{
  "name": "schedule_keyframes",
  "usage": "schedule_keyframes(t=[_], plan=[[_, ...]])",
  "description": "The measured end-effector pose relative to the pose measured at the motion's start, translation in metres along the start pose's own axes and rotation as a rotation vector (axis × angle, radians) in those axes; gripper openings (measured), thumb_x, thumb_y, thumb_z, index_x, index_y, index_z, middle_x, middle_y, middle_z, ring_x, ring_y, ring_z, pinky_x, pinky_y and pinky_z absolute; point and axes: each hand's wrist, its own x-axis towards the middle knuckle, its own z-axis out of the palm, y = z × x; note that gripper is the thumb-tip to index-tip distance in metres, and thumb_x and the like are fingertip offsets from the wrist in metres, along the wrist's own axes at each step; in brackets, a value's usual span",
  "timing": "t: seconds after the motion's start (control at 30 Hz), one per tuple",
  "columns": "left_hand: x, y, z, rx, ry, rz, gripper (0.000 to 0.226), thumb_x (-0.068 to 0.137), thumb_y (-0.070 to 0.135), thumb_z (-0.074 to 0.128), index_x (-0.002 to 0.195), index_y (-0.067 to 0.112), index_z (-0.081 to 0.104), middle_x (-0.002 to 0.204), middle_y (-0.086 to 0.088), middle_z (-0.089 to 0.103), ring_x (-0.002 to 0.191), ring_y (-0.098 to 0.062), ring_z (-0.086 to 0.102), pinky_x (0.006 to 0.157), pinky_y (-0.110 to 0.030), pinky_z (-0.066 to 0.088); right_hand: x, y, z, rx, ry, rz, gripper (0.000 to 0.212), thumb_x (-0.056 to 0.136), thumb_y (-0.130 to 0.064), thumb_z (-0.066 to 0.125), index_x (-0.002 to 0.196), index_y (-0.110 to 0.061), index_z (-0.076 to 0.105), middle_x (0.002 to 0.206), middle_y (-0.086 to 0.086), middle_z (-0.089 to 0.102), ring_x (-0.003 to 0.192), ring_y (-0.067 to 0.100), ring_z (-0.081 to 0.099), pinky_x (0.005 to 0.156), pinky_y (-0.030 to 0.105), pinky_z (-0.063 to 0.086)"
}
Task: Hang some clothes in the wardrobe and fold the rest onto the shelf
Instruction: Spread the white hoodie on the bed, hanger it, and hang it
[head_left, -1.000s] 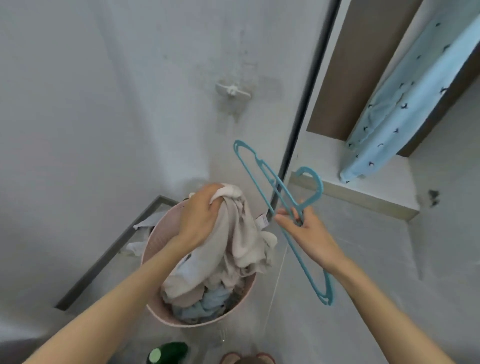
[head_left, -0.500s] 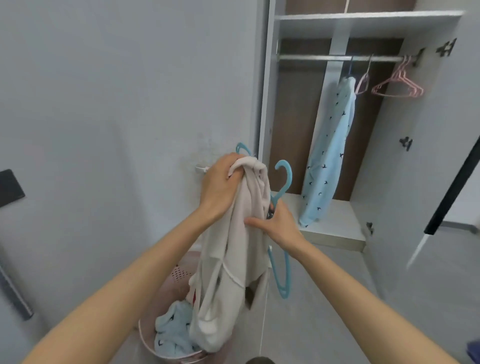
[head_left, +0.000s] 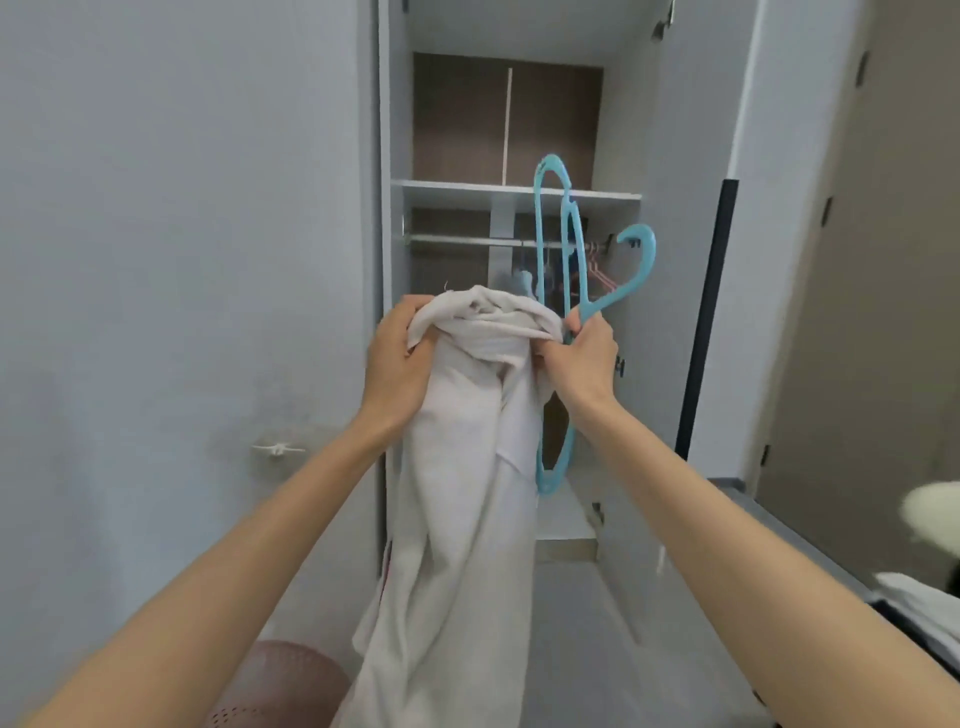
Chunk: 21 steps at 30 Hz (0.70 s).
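A cream-white garment (head_left: 457, 493) hangs from both my hands in front of the open wardrobe (head_left: 519, 218). My left hand (head_left: 397, 358) grips its bunched top on the left. My right hand (head_left: 582, 358) pinches the garment's top right edge and also holds a turquoise plastic hanger (head_left: 566, 249), which stands upright with its hook to the right. Behind them runs the wardrobe's metal rail (head_left: 457, 240), where pink hangers (head_left: 597, 273) and a light blue garment (head_left: 519, 280), mostly hidden, hang.
A white shelf (head_left: 467, 189) crosses the wardrobe above the rail. The pink laundry basket (head_left: 280, 680) stands on the floor at bottom left. A wall hook (head_left: 275, 449) sticks out of the grey wall on the left. The open wardrobe door (head_left: 691, 260) is on the right.
I have lifted the cream garment out of the basket to chest height. My right hand, with the hanger, came over to grip the garment's top. The view rose from the basket to the wardrobe.
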Motion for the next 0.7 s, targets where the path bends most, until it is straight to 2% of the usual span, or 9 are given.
schedule_keyframes(t=[0.1,0.23,0.3,0.43,0.53,0.7], plan=[[0.024,0.020,0.037,-0.087,-0.045,0.067,0.018,0.097,0.007,0.048,0.107,0.017,0.060,0.100,0.015,0.060,0.099,-0.009,0.057,0.085,-0.018,0.044,0.029,-0.019,-0.044,-0.030,0.105,-0.053,0.041,0.081,0.004,0.058,0.066,-0.019,0.028,0.066,-0.005,0.037,0.057,0.009,0.032,0.048,0.009,0.033],[0.045,0.062,0.102,-0.293,-0.103,0.120,0.016,0.098,0.011,0.049,0.110,0.015,0.060,0.102,0.011,0.062,0.097,-0.006,0.057,0.086,-0.018,0.046,0.054,-0.039,-0.121,-0.113,0.266,-0.166,0.038,0.075,0.006,0.053,0.066,-0.018,0.025,0.061,-0.005,0.029,0.058,0.013,0.024,0.050,0.020,0.025],[0.047,0.092,0.133,-0.409,-0.129,0.159,0.016,0.098,0.010,0.049,0.109,0.016,0.059,0.102,0.011,0.062,0.095,-0.002,0.057,0.084,-0.016,0.046,0.058,-0.051,-0.165,-0.190,0.357,-0.209,0.039,0.074,0.007,0.052,0.065,-0.018,0.023,0.060,-0.005,0.028,0.058,0.015,0.024,0.051,0.022,0.025],[0.036,0.156,0.196,-0.621,-0.205,0.191,0.018,0.097,0.007,0.050,0.107,0.020,0.057,0.099,0.013,0.061,0.093,0.001,0.058,0.085,-0.016,0.046,0.049,-0.078,-0.257,-0.323,0.493,-0.274,0.038,0.075,0.006,0.053,0.065,-0.018,0.026,0.059,-0.006,0.031,0.057,0.012,0.027,0.054,0.024,0.029],[0.019,0.203,0.237,-0.728,-0.265,0.181,0.016,0.097,0.008,0.051,0.103,0.022,0.056,0.097,0.012,0.062,0.090,-0.002,0.058,0.082,-0.018,0.047,0.033,-0.099,-0.323,-0.428,0.581,-0.300,0.036,0.075,0.006,0.052,0.065,-0.018,0.028,0.059,-0.005,0.032,0.057,0.012,0.028,0.050,0.019,0.028],[-0.023,0.284,0.285,-0.917,-0.354,0.165,0.013,0.097,0.009,0.051,0.103,0.020,0.056,0.093,0.015,0.060,0.082,0.010,0.055,0.076,-0.009,0.043,-0.006,-0.132,-0.416,-0.649,0.704,-0.319,0.034,0.077,0.003,0.054,0.064,-0.019,0.030,0.058,-0.007,0.035,0.056,0.012,0.033,0.052,0.022,0.031]])
